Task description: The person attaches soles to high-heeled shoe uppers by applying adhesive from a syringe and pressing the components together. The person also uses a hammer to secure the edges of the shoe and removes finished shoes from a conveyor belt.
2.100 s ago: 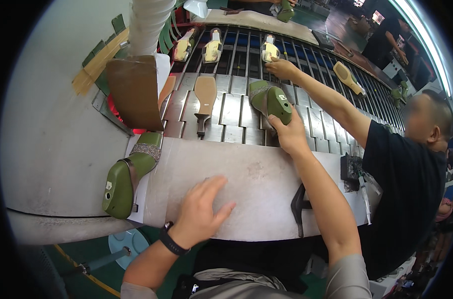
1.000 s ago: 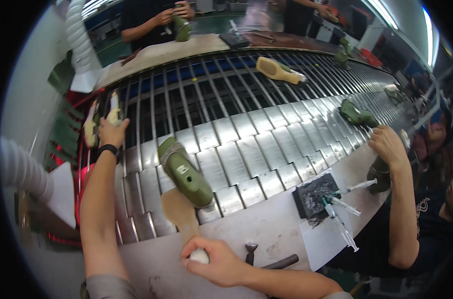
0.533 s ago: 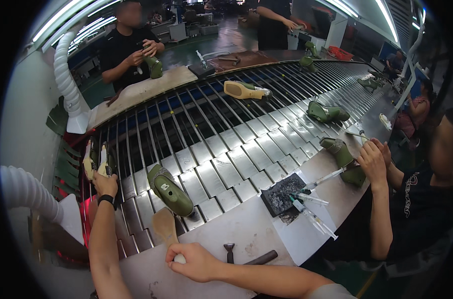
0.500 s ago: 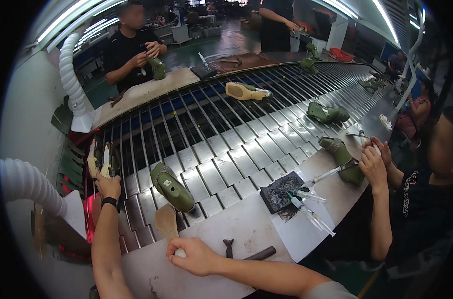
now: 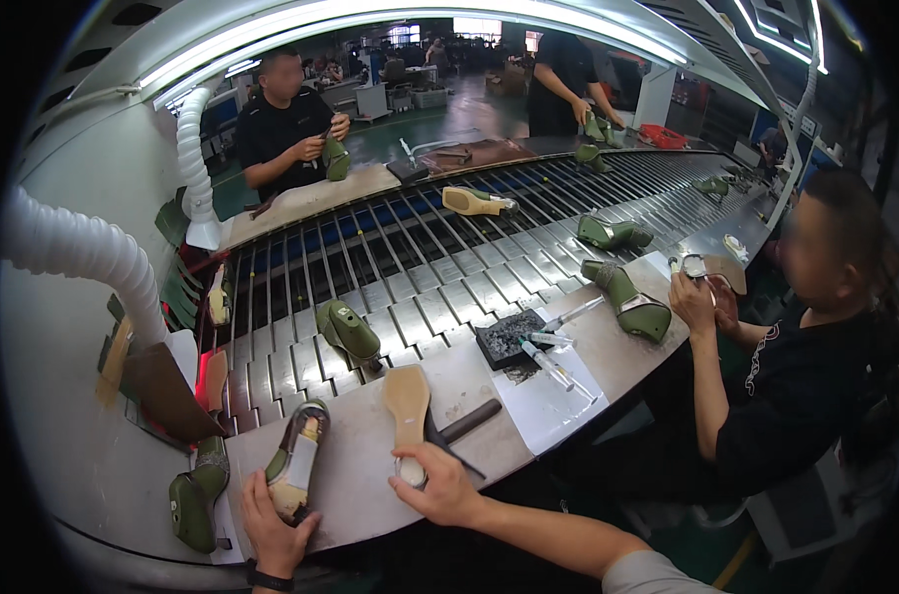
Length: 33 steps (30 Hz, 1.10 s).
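Note:
My left hand [image 5: 271, 523] grips the heel end of a green shoe last [image 5: 296, 463] with a pale insole on its bottom, lying on the grey workbench [image 5: 355, 485] near its front edge. My right hand [image 5: 439, 487] is closed over the heel end of a flat tan insole [image 5: 407, 398], which lies on the bench and points toward the conveyor. A dark-handled tool [image 5: 467, 423] lies just right of that insole.
A slatted metal conveyor [image 5: 420, 297] carries several green lasts, one [image 5: 345, 332] just beyond the bench. A black tray [image 5: 514, 340] with pens sits to the right. A co-worker [image 5: 805, 376] handles a last [image 5: 632, 302]. A white duct hose [image 5: 83, 257] hangs at the left, and another last [image 5: 194, 500] lies at the bench's left end.
My left hand has come back from the far left of the conveyor to the bench, now holding a green last. My right hand has stayed on the tan insole.

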Motion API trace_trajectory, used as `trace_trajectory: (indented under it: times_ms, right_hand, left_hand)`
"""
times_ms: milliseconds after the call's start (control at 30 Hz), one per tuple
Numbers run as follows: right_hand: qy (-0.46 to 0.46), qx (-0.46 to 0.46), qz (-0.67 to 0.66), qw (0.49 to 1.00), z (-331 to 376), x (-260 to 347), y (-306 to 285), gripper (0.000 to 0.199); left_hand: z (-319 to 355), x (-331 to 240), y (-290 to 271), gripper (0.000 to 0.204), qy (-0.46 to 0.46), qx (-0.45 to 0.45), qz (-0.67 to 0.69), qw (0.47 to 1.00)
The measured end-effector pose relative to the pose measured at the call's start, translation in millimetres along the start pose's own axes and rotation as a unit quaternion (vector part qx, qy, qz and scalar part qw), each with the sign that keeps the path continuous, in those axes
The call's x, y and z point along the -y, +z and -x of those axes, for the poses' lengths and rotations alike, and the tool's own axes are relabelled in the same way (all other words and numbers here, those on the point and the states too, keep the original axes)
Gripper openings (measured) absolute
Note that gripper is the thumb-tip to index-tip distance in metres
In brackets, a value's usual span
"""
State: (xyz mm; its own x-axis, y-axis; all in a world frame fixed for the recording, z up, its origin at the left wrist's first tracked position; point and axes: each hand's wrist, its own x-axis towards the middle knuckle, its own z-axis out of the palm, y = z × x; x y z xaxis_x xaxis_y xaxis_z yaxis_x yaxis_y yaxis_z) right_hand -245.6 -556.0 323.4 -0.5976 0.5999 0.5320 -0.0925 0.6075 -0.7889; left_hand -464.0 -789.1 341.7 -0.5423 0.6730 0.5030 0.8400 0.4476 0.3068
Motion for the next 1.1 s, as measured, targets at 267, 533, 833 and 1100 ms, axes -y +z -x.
trace_trajectory:
  times_ms: [267,533,833,1100]
  right_hand:
    - [-0.167,0.234,0.463,0.838,-51,-4,-33,0.045]
    - [-0.148,0.264,0.279,0.911,-51,9,-5,0.021]
    - [0.182,-0.048,-0.045,0.981,-34,1,43,0.024]
    - [0.026,-0.021,0.101,0.994,13,-9,19,0.021]
  left_hand:
    - [13,1,-45,0.040,-0.154,0.070,0.298,0.939]
    - [4,-69,-77,0.046,0.270,-0.073,0.092,0.956]
    - [59,-92,28,0.053,0.328,0.018,0.268,0.906]
    - [48,-75,7,0.041,0.394,0.104,0.184,0.894]
